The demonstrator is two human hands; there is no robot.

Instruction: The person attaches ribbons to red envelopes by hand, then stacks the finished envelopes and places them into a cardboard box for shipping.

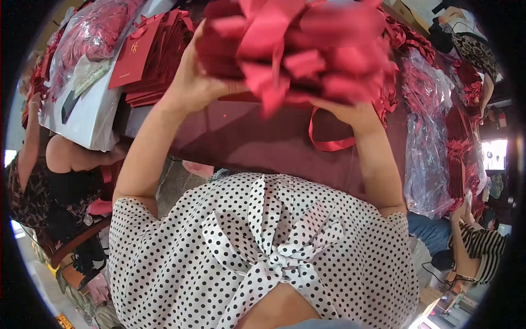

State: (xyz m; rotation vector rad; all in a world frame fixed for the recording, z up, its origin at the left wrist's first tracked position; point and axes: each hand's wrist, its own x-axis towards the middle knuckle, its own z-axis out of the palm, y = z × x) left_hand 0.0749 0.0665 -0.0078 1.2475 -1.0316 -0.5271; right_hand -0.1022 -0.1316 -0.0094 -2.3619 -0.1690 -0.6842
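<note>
Both of my hands hold a thick bundle of dark red bags with bright red ribbons (296, 55), raised over the table. My left hand (197, 82) grips its left side, the fingers partly hidden behind it. Under the right side of the bundle is my right hand (350, 112), its fingers mostly covered. The ribbons are blurred by motion. A loop of red ribbon (333, 146) hangs beside my right hand. To the left of my left hand lies a stack of red bags with gold print (139, 55).
The dark red table (246, 137) spans the front. Plastic-wrapped red ribbons (98, 33) and a white box (87, 118) are at the left. Clear plastic packaging (430, 159) and more red bags (457, 148) lie right. Other people sit at both sides.
</note>
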